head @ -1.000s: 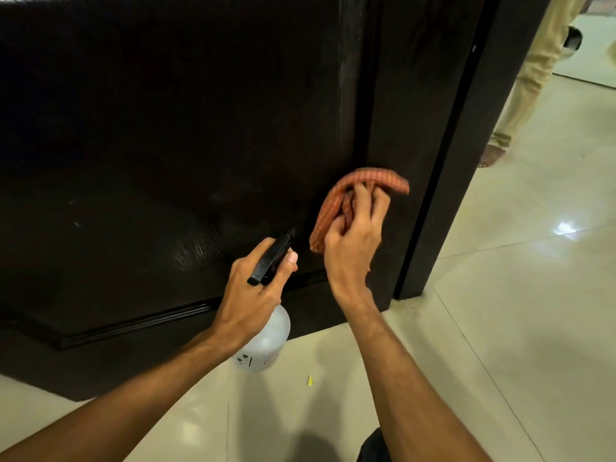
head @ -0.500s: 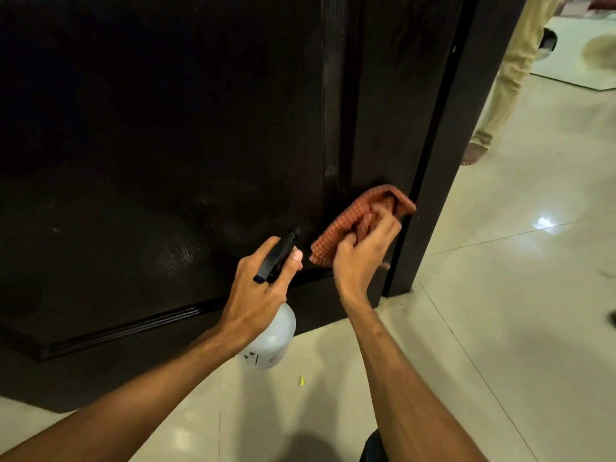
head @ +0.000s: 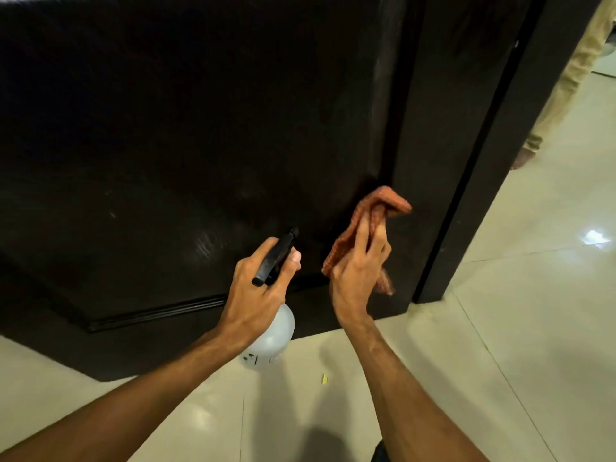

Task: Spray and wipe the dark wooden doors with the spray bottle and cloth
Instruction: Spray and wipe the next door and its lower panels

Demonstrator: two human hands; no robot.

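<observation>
Door: The dark wooden door (head: 200, 128) fills most of the view. Its face is shiny, with a pale gleam (head: 206, 245) low down. A tall groove runs down it to just above the cloth, and a raised strip (head: 160, 315) crosses its lower part.
Floor: The floor (head: 533, 345) is made of big, pale, glossy tiles. A bright spot of light (head: 593, 235) shines on it at the right.
Door frame: A dark door frame (head: 493, 168) stands just right of the door and reaches down to the floor.
Other person: A leg (head: 573, 78) in tan trousers and a bare foot (head: 523, 158) show behind the frame, at the far right.
Left hand: The left hand (head: 256, 295) has its grip wrapped round the black top of the spray bottle.
Right hand: The right hand (head: 356, 278) has its grip closed on the cloth and holds it against the door.
Spray bottle: The spray bottle (head: 273, 341) is pale and see-through. It hangs low in front of the door, and its black nozzle points at the wood.
Cloth: The orange checked cloth (head: 376, 208) is bunched up on the door's lower right part, near the frame.
Scrap: A tiny yellow scrap (head: 324, 379) lies on the floor between the two arms.
</observation>
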